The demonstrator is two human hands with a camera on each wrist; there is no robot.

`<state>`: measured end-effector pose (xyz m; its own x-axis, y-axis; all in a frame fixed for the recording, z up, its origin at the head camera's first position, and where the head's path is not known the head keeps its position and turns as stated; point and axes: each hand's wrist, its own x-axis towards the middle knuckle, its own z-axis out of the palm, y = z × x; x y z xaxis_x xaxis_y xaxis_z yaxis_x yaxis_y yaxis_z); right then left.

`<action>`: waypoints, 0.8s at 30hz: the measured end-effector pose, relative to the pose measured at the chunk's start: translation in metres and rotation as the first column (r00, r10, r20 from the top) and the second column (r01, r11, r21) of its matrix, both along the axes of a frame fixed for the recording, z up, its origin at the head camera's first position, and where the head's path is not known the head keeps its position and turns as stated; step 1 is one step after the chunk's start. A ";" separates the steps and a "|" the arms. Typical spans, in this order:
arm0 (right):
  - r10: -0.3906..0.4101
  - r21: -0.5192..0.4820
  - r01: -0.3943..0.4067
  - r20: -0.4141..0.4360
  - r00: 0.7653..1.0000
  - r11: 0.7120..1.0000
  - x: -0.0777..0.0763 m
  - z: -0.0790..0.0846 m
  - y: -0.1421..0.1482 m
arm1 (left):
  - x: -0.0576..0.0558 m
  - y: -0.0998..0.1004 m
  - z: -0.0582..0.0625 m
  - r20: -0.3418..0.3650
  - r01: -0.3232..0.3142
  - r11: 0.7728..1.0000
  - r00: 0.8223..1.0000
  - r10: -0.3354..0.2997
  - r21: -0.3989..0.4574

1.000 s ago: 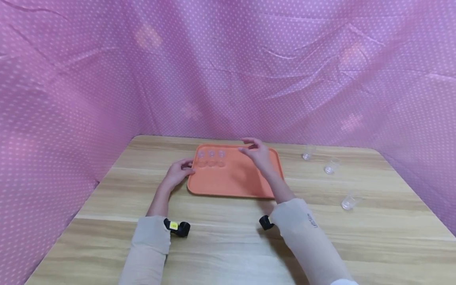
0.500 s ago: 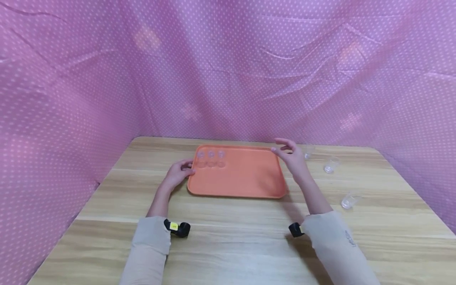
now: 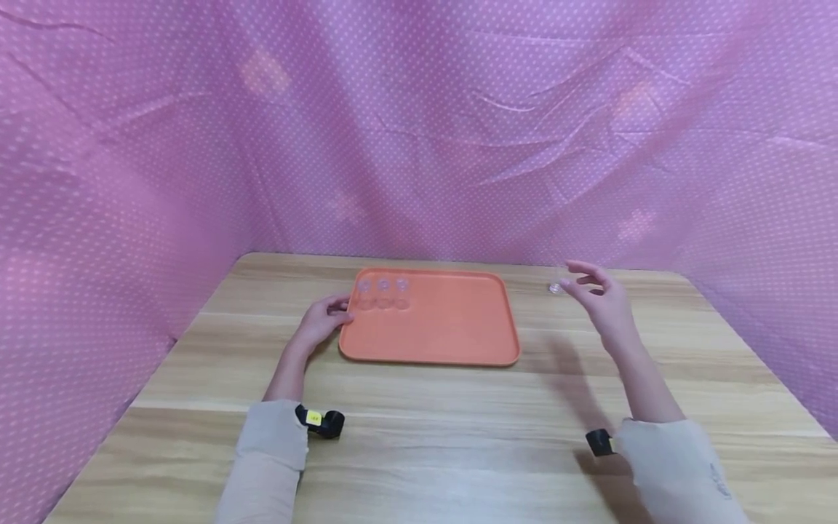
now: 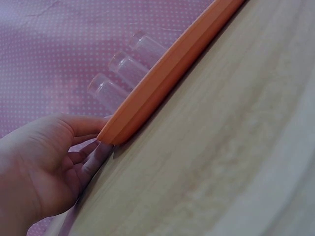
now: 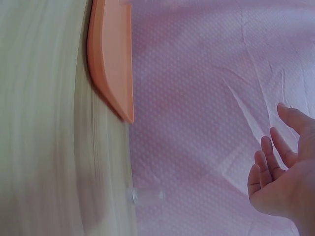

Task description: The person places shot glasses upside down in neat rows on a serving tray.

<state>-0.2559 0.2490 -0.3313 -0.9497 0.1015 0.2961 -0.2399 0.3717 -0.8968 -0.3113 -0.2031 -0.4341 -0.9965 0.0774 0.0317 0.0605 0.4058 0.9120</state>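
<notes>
An orange tray lies on the wooden table, with three small clear cups in a row at its back left. My left hand holds the tray's left rim. In the left wrist view, the thumb of that hand is at the rim and fingers are under the edge. Raised over the table right of the tray is my right hand, fingers loosely bent around nothing. Just left of its fingertips stands another clear cup, which also shows in the right wrist view as a blurred cup.
The wooden table extends toward me and to both sides. A pink dotted cloth hangs around its back and sides. Two other clear cups on the right are hidden behind my right hand and forearm.
My right hand has moved right, from above the tray to beside the back-right cup, and now covers two cups seen earlier. My left hand has stayed at the tray's rim.
</notes>
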 end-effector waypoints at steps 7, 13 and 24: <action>-0.047 0.053 0.046 0.003 0.999 0.998 0.019 -0.003 0.030 | 0.002 0.000 0.000 0.004 0.000 1.000 1.000 0.000 -0.001; -0.106 0.097 0.106 -0.007 0.994 0.990 0.034 -0.011 0.055 | 0.001 0.000 0.001 0.028 -0.010 1.000 1.000 0.010 -0.016; -0.133 0.140 0.128 0.030 0.991 0.982 0.054 -0.029 0.087 | 0.000 0.001 0.002 0.020 -0.008 0.999 1.000 0.008 -0.036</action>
